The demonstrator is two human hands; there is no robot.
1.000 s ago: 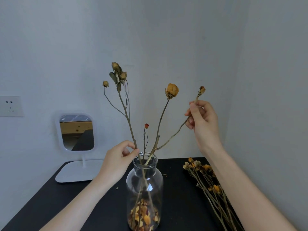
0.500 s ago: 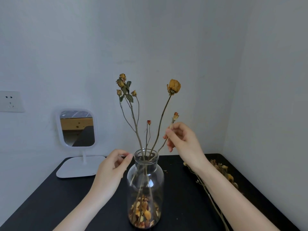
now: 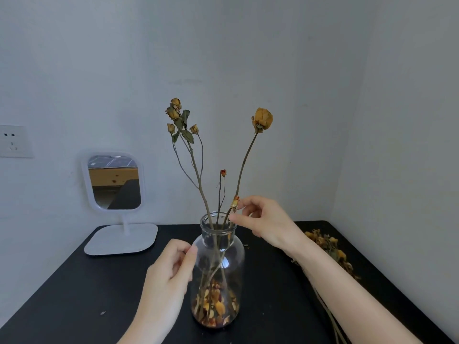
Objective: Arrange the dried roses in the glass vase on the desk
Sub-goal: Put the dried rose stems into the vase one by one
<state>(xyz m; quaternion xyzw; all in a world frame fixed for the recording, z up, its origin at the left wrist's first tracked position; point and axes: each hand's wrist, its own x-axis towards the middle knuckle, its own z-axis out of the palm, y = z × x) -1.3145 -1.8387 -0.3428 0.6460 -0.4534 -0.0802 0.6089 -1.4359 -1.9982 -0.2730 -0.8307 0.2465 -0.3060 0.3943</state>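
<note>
- So the glass vase stands in the middle of the black worktop, with a layer of loose dried petals at the bottom.
- Four dried stems are in it: a branching spray of small roses leaning left, a tall stem with one big yellow rose leaning right, a thin stem with a tiny red bud between them, and a short bud stem that barely clears the mouth.
- The right hand is just right of the vase's rim. Its thumb and forefinger fingers pinch that short bud stem, and the others are loosely curled behind.
- The left hand sits low against the left shoulder of the vase. Its fingers are curled in with the thumb tip up by the glass, and they hold nothing that I can see. Can't tell if it's actually touching the glass.
- More dried roses lie in a bundle on the worktop to the right, partly behind the right forearm.
- Back left there's a white stand mirror, and a wall socket further left.
</note>
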